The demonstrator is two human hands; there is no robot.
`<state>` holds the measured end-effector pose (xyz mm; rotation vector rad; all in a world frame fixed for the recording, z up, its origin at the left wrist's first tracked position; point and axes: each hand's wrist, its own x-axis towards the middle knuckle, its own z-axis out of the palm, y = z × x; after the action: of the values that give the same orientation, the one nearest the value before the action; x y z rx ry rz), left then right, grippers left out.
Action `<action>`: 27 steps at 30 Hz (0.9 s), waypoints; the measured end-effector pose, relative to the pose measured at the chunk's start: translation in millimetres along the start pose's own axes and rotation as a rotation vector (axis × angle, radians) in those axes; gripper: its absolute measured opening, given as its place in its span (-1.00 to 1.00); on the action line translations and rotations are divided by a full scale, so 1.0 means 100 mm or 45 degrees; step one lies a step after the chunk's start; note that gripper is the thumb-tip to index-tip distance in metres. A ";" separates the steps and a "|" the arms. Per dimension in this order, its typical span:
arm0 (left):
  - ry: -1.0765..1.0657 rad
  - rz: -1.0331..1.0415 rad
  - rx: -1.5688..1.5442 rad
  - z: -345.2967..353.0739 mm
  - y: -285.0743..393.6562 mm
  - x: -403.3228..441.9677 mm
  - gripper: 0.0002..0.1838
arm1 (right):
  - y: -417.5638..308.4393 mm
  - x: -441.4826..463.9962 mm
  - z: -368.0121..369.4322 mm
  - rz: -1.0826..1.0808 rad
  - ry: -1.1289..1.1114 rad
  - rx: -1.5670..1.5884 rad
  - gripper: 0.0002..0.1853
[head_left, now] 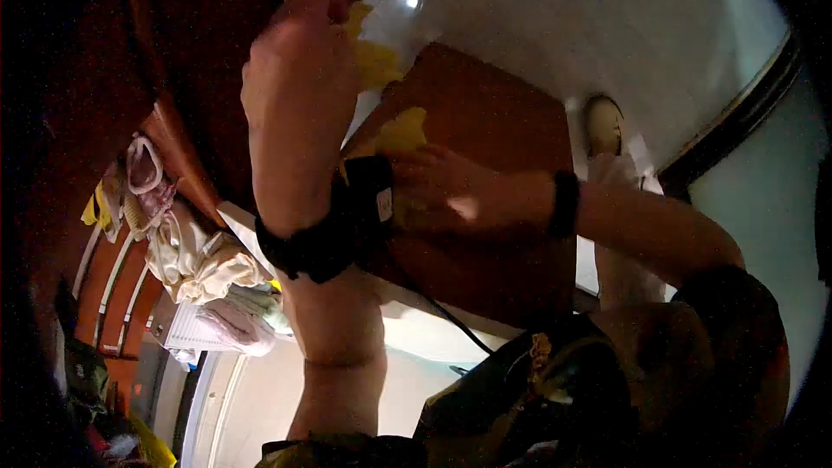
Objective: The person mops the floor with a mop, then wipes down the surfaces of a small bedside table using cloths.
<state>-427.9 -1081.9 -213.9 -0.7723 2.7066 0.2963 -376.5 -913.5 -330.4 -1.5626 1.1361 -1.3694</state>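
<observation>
My left hand [308,22] is closed at the upper left, its fingers curled around part of a yellow cloth [374,62] that hangs beside the wrist. A black strap with a black box [373,195] circles the left forearm. Further down and right, my right hand [446,186] lies flat over a reddish-brown panel [494,121], its fingers stretched toward another yellow piece [403,132]. Whether the two yellow pieces join is hidden. The right wrist wears a black band. Dim light blurs the fingertips.
Crumpled light cloths [204,260] lie by brown slats at the left. A shod foot [603,126] rests on the pale floor [676,26] at the upper right. A black cable [455,321] runs below the panel. Dark wood stands at the upper left.
</observation>
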 end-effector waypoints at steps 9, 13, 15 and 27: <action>0.054 -0.060 -0.222 -0.14 0.02 0.05 -0.83 | 2.13 -0.83 0.33 0.902 -0.226 0.400 -0.56; 0.054 0.011 -0.338 -0.39 0.13 0.06 -0.84 | 2.23 -0.80 0.47 0.566 -0.110 0.063 -0.59; 0.083 0.074 -0.462 -0.36 0.08 0.07 -0.84 | 1.71 -0.19 0.11 0.865 -0.148 0.458 -0.60; -0.030 -0.191 -0.358 -0.39 0.10 0.12 -0.84 | 2.41 -1.02 0.19 0.428 -0.252 -1.102 -0.56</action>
<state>-452.3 -1089.7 -180.5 -1.0358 2.5983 0.6554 -394.6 -894.5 -591.3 -1.8904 1.8947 -0.4782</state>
